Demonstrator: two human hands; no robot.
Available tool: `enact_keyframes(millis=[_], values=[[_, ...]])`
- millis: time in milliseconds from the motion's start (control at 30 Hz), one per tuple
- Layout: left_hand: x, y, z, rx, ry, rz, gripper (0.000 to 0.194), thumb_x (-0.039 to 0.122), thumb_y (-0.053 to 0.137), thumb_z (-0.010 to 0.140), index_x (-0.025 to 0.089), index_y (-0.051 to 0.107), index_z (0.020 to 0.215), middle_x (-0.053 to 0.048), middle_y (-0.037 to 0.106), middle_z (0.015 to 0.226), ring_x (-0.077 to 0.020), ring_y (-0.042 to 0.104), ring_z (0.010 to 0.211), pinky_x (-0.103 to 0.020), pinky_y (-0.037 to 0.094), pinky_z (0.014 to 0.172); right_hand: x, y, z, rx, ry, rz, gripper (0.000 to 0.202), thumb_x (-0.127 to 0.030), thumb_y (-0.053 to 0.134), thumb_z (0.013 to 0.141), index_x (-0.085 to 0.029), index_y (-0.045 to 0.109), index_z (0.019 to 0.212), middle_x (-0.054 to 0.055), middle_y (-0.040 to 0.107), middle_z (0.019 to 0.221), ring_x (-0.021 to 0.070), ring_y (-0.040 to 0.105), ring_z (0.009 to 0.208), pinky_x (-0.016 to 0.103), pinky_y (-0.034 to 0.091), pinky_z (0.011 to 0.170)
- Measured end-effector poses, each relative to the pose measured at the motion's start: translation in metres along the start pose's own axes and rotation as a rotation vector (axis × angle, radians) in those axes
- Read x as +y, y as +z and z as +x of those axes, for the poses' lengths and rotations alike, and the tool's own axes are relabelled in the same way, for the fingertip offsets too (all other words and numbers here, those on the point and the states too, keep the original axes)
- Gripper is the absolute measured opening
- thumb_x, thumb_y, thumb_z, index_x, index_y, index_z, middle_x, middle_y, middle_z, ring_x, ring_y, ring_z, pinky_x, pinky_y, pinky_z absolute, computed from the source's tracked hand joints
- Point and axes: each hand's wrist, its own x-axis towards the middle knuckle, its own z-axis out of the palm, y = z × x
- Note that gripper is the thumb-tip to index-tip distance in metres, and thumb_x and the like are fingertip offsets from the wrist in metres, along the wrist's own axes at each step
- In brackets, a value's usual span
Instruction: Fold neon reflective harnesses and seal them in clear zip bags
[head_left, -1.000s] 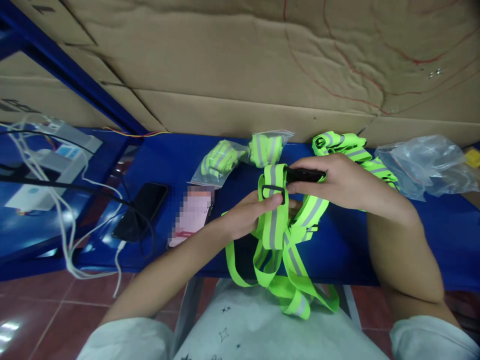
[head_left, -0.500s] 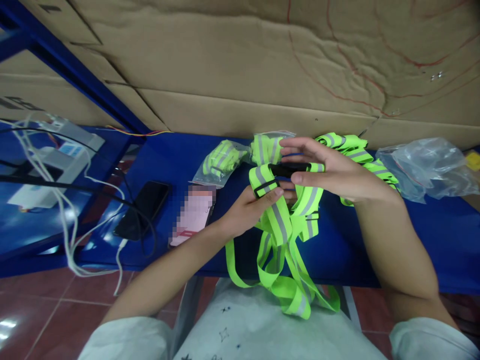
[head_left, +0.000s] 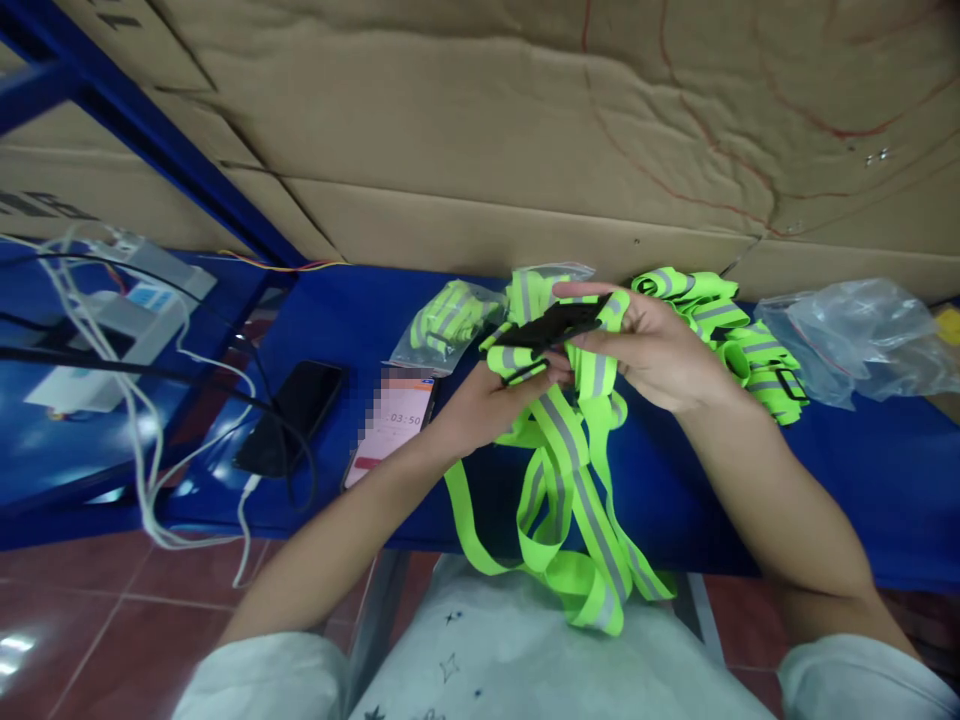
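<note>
Between my hands is a neon yellow-green reflective strap [head_left: 562, 430] with a grey stripe, its long loops hanging over the shelf edge onto my lap. A black buckle [head_left: 555, 322] joins its upper ends. My left hand [head_left: 499, 400] is closed around the strap below the buckle's left end, near a small black slider. My right hand [head_left: 649, 345] grips the strap at the buckle's right end between thumb and fingers. Some left fingertips are hidden behind the strap.
Bagged reflective straps [head_left: 454, 318] lie behind my left hand; loose straps [head_left: 750, 340] and clear plastic bags [head_left: 862, 330] lie right. A lit phone [head_left: 394, 425], a dark phone [head_left: 289, 415] and a cabled power strip [head_left: 112, 330] are left. Cardboard [head_left: 450, 130] stands behind the blue shelf [head_left: 690, 480].
The black buckle has tilted, its right end rising and its broad face turning into view. My right hand has moved slightly left, with its fingers closer around the strap.
</note>
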Motion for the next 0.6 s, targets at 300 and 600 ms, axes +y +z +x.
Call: enact_keyframes(millis=[300, 600], values=[[0.009, 0.006, -0.003, 0.070, 0.035, -0.018, 0.038, 0.046, 0.084, 0.083, 0.019, 0.077, 0.109, -0.007, 0.078, 0.116, -0.0319, 0.066, 0.126, -0.046, 0.048, 0.115, -0.007, 0.011, -0.002, -0.026, -0.018, 0.183, 0.053, -0.030, 0.066, 0.084, -0.026, 0.058, 0.135, 0.008, 0.068, 0.138, 0.0295, 0.065, 0.131, 0.051, 0.057, 0.110], [-0.003, 0.010, -0.004, 0.055, -0.150, -0.261, 0.053, 0.046, 0.096, 0.066, 0.018, 0.076, 0.106, -0.006, 0.077, 0.112, -0.0267, 0.070, 0.109, -0.040, 0.054, 0.101, -0.014, 0.034, -0.009, 0.101, -0.078, 0.409, 0.043, -0.010, 0.064, 0.074, -0.027, 0.055, 0.113, 0.001, 0.066, 0.133, 0.0253, 0.061, 0.135, 0.047, 0.053, 0.115]])
